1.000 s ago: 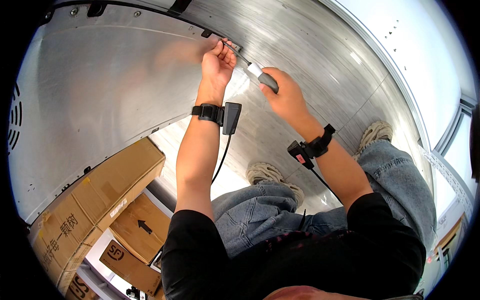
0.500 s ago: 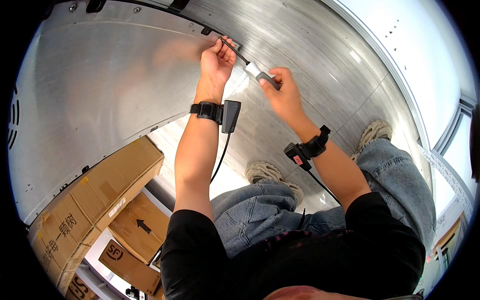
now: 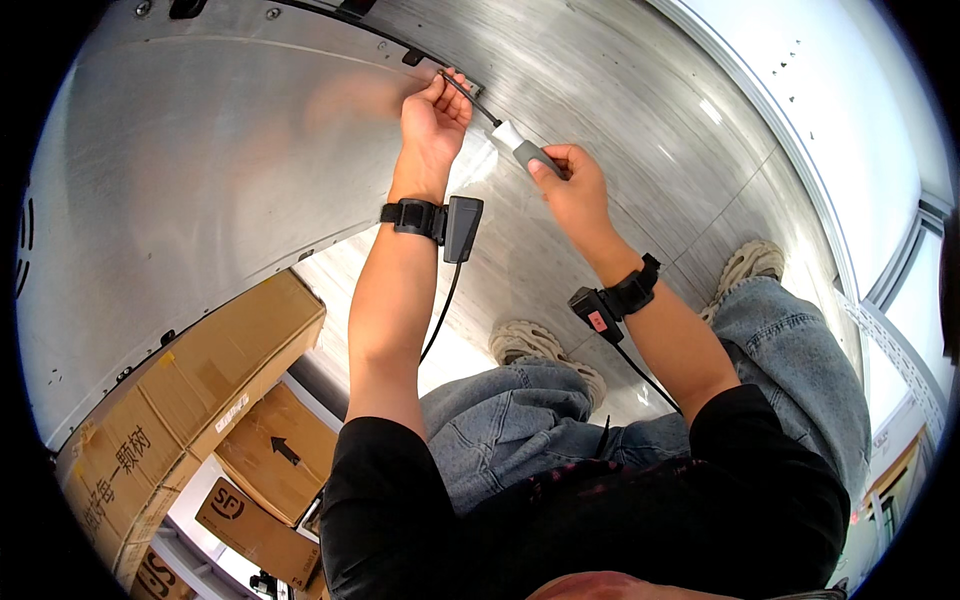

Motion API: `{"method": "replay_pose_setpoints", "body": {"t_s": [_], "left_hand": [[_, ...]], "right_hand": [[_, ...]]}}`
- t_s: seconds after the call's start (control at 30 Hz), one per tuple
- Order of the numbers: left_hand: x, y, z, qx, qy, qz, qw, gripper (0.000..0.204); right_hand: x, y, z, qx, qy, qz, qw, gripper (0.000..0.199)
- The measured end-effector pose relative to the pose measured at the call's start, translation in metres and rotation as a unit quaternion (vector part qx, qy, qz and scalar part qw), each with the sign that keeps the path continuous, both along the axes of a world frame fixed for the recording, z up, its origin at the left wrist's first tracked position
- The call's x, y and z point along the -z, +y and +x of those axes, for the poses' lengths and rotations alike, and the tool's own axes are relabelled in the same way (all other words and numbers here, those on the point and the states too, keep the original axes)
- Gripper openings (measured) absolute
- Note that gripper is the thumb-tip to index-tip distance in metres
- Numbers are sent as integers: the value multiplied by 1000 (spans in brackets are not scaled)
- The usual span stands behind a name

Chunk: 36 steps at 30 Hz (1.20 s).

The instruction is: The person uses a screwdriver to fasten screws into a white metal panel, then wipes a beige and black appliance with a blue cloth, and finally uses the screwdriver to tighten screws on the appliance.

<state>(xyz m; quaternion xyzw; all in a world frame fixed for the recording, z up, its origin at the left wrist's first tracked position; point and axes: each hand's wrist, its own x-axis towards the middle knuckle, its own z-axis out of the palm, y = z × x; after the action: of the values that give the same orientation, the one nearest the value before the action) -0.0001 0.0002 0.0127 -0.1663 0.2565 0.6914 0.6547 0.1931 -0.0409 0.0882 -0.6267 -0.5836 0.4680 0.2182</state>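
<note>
Right-hand change: the bare right hand (image 3: 578, 198), looser half a second ago, now grasps the handle's rear end, apparently a regrip.
Left-hand grip: bare left hand (image 3: 434, 125), fingers curled at the shaft's far end.
Screwdriver: grey-and-white handle, slim dark shaft (image 3: 509, 135), slanting from the silvery sheet-metal panel's edge (image 3: 230, 170).
Tip: too small to judge whether seated.

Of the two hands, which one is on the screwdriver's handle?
The right hand: its thumb and fingers are closed on the grey handle. The left hand is instead at the far end of the shaft, beside the metal panel.
</note>
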Motion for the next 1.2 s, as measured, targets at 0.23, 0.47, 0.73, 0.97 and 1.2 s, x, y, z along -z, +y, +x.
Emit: {"method": "replay_pose_setpoints", "body": {"t_s": [0.23,0.47,0.73,0.97,1.2], "left_hand": [[5,0,0,8,14,7,1000,19],[5,0,0,12,6,13,1000,20],[5,1,0,13,8,4,1000,21],[6,-3,-3,6,19,-5,1000,20],[7,0,0,14,21,3,1000,19]], "right_hand": [[5,-5,-1,29,-18,67,997,33],[-13,-2,-1,56,65,-77,993,34],[-12,5,10,43,67,-102,992,41],[-10,-6,-4,-93,-145,174,970,42],[-2,-4,7,-169,-222,329,902,35]]}}
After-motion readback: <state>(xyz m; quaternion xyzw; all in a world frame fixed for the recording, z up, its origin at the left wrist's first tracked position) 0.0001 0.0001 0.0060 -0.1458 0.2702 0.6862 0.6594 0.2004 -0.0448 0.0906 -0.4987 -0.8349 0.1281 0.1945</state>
